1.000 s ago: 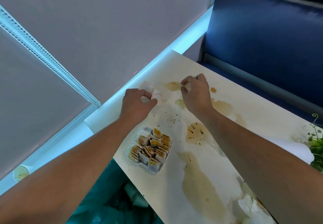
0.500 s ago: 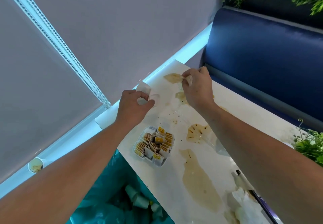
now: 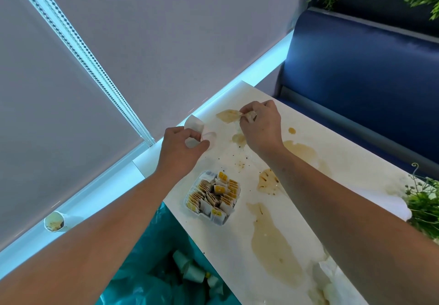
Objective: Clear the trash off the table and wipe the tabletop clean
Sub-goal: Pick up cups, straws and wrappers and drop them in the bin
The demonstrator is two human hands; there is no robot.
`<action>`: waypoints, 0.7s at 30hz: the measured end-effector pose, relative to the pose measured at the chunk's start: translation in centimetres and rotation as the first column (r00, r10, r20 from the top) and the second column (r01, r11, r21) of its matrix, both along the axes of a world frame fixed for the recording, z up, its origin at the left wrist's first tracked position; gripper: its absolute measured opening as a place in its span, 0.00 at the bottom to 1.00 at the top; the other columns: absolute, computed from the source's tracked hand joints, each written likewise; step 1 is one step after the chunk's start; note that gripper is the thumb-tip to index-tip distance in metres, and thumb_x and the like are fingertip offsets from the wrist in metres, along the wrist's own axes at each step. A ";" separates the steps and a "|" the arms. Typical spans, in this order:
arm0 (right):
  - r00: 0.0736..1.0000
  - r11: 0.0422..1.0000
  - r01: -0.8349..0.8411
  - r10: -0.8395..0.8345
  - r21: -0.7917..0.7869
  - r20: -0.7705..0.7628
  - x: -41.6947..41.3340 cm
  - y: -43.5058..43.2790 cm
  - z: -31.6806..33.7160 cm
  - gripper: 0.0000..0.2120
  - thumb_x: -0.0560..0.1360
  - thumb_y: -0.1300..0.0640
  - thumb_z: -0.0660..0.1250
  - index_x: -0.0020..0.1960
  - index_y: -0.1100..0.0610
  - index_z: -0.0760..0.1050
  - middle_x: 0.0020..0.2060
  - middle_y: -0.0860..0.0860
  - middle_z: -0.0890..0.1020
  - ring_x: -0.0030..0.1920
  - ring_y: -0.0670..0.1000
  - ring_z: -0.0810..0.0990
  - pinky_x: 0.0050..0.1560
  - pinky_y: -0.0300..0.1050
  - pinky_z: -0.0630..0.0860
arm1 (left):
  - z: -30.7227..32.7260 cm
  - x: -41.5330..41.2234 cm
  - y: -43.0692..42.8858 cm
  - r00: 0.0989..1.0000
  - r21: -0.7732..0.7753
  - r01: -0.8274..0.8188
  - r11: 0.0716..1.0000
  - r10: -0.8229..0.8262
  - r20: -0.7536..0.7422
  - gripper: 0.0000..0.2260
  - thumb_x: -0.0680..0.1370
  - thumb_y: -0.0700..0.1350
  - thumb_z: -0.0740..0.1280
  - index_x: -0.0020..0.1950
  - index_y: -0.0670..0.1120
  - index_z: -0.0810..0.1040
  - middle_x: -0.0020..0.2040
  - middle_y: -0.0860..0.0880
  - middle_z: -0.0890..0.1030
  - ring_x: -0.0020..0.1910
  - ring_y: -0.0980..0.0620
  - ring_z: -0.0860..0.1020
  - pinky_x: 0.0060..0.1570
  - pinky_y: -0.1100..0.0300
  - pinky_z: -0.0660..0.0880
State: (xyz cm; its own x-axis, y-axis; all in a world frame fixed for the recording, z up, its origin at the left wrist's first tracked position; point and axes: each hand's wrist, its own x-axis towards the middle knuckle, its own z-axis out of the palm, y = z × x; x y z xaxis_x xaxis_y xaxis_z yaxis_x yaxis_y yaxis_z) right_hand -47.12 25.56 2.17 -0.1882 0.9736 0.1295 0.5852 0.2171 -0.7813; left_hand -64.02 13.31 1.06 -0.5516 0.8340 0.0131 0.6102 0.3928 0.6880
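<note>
In the head view, a white paper scrap (image 3: 194, 124) is held in the curled fingers of the left hand (image 3: 183, 149), at eleven o'clock from the tray (image 3: 212, 196) of sachets. A small wet scrap (image 3: 250, 115) is pinched by the right hand (image 3: 261, 127) at one o'clock from the tray, just beside a brown stain on the table (image 3: 356, 171). A larger spill (image 3: 273, 247) is seen at five o'clock, with tissues (image 3: 325, 278) beyond. The bin (image 3: 142, 281) stands open at seven o'clock, below the table edge. Drips could be trailed onto the sachets if the soaked scrap is carried low over the tray; with a loose pinch it could be dropped short of the bin.
</note>
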 end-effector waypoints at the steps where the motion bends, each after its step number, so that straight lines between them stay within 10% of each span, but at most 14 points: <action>1: 1.000 1.000 -0.013 0.013 0.001 -0.004 -0.3 -0.3 0.2 0.08 0.79 0.59 0.70 0.55 0.48 0.81 0.54 0.47 0.72 0.44 0.42 0.72 0.38 0.23 0.64 | 0.1 -0.2 -0.4 1.000 0.000 -0.007 1.000 0.007 0.004 0.09 0.73 0.60 0.74 0.49 0.59 0.80 0.63 0.53 0.72 0.55 0.57 0.70 0.53 0.64 0.64; 21: 0.921 0.918 -0.389 0.387 -0.075 -0.034 -8.5 -17.7 -0.7 0.09 0.77 0.59 0.69 0.56 0.53 0.81 0.52 0.50 0.71 0.40 0.40 0.71 0.40 0.19 0.64 | -3.5 -5.6 -19.9 0.945 -0.132 -0.319 0.939 0.325 0.026 0.07 0.71 0.56 0.75 0.46 0.58 0.83 0.59 0.54 0.68 0.57 0.57 0.71 0.62 0.60 0.67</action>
State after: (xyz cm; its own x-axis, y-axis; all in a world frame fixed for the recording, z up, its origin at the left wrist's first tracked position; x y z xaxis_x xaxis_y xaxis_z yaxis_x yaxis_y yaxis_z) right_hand -55.62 7.89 1.51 -0.5514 0.8318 0.0629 0.4527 0.3618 -0.8150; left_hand -69.61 -6.54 -2.41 -0.7884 0.6050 -0.1117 0.4051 0.6471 0.6459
